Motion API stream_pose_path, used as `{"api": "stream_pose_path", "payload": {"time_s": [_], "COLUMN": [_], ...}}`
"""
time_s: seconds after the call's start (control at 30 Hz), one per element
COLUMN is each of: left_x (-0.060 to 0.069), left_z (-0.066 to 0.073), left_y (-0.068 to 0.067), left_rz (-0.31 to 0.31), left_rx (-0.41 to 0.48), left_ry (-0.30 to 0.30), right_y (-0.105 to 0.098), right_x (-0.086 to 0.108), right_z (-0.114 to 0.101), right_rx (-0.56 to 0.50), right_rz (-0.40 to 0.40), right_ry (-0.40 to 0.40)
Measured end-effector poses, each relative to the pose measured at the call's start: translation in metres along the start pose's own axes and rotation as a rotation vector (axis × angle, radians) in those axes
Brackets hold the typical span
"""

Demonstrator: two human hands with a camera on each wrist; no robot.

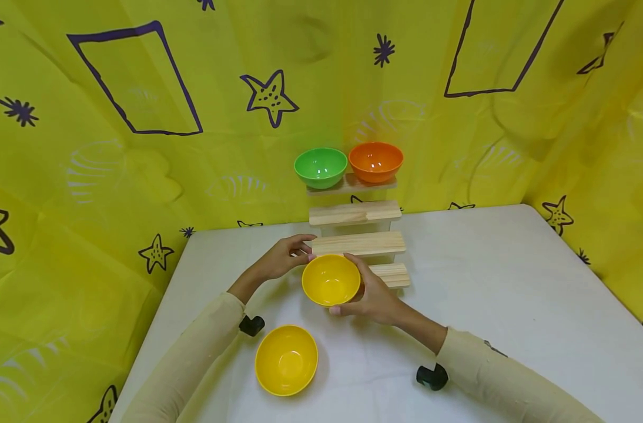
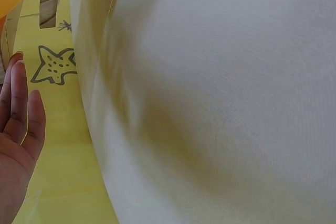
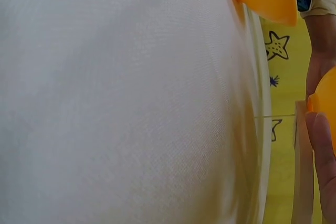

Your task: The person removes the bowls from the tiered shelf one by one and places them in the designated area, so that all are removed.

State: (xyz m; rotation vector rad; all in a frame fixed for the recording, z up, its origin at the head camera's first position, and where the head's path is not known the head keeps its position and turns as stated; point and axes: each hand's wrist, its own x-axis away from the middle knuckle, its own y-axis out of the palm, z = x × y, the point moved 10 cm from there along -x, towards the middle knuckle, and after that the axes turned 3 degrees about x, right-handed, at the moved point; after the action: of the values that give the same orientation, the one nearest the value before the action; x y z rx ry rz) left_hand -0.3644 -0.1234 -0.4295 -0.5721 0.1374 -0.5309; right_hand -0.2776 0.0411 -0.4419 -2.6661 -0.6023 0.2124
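Note:
In the head view the right hand (image 1: 373, 296) grips a yellow bowl (image 1: 331, 281) by its right side, thumb at the near rim. That bowl is held upright in front of the lower steps of a wooden stand (image 1: 358, 244). The left hand (image 1: 285, 257) is at the stand's left side, its thumb by the bowl's far left rim and its fingers loosely bent; whether it touches the step is unclear. The left wrist view shows the left hand (image 2: 18, 124) with fingers extended. In the right wrist view the right thumb lies on the bowl (image 3: 326, 98).
A green bowl (image 1: 321, 168) and an orange bowl (image 1: 376, 162) stand side by side on the top step. Another yellow bowl (image 1: 287, 360) rests on the white table (image 1: 512, 329), nearer the camera. Yellow patterned cloth (image 1: 221, 164) hangs behind and at both sides.

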Motion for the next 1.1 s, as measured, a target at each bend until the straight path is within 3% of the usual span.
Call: {"api": "stream_pose_path", "payload": {"time_s": [0.47,0.6,0.87,1.1], "left_x": [-0.002,0.001,-0.002,-0.002], "left_z": [0.0,0.006,0.0,0.003], "left_y": [-0.001,-0.001,-0.001,-0.001], "left_rz": [-0.01,-0.011,-0.017,-0.016], "left_rx": [0.009,0.013,0.027,0.024], "left_ry": [0.013,0.014,0.01,-0.004], "right_y": [-0.009,-0.014,-0.021,-0.026], "right_x": [0.001,0.002,0.002,0.003], "right_z": [-0.002,-0.003,-0.006,-0.005], "right_rx": [-0.034,-0.036,-0.078,-0.05], "right_rz": [-0.016,-0.033,-0.08,-0.089], "right_ry": [-0.026,-0.037,-0.06,-0.061]}}
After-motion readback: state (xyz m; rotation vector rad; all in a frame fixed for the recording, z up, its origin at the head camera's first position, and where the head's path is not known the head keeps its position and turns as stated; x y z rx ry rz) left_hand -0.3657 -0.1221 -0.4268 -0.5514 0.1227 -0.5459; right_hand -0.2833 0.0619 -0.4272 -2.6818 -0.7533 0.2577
